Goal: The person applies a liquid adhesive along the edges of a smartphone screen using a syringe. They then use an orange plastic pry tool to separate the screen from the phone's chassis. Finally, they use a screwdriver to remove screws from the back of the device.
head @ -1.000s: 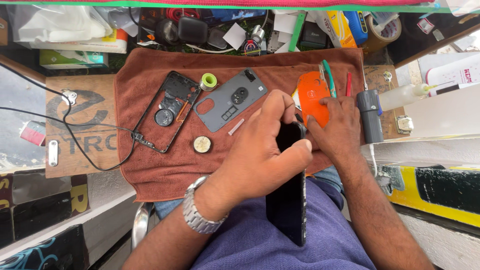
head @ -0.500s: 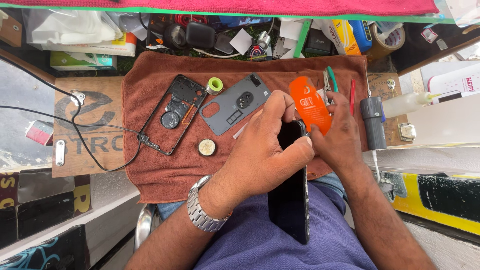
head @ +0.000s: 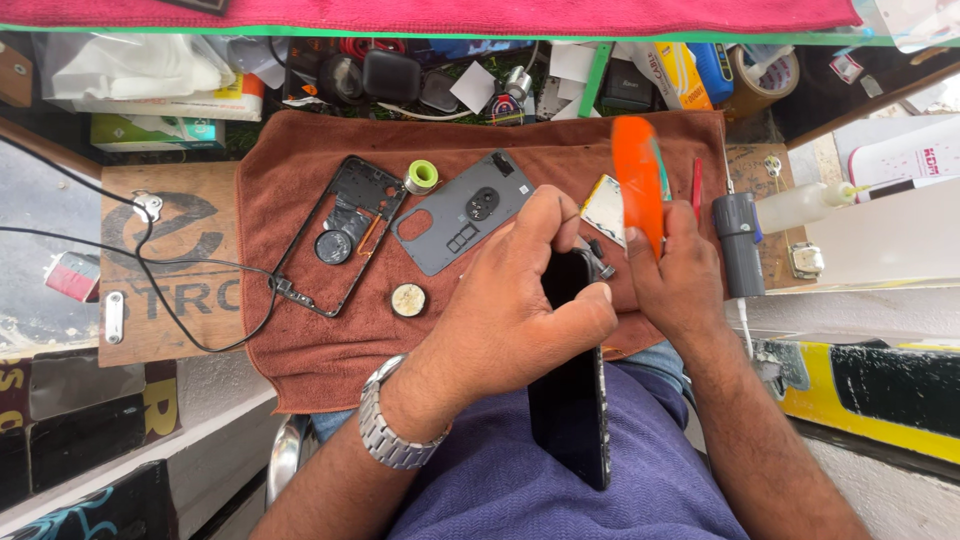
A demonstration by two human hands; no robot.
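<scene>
Gripping the black phone [head: 572, 400] with my left hand [head: 515, 300] and an orange tool [head: 637, 185] with my right hand [head: 680, 275], I worked over the brown cloth [head: 310, 340]; a grey back cover [head: 462, 212] lay on that cloth.

A rust-brown cloth [head: 320, 350] carries a grey phone back cover [head: 462, 212], black frame [head: 340, 235] at nine o'clock, bright orange tool [head: 637, 180] at three o'clock, glossy black phone [head: 572, 400] at six o'clock.

A brown towel [head: 330, 350] covered the middle of the workbench, with a wooden board [head: 170, 290] beside it on one side. Clutter filled a dark shelf [head: 480, 80] behind, under a red cloth [head: 500, 14]. Daylight fell evenly.
</scene>
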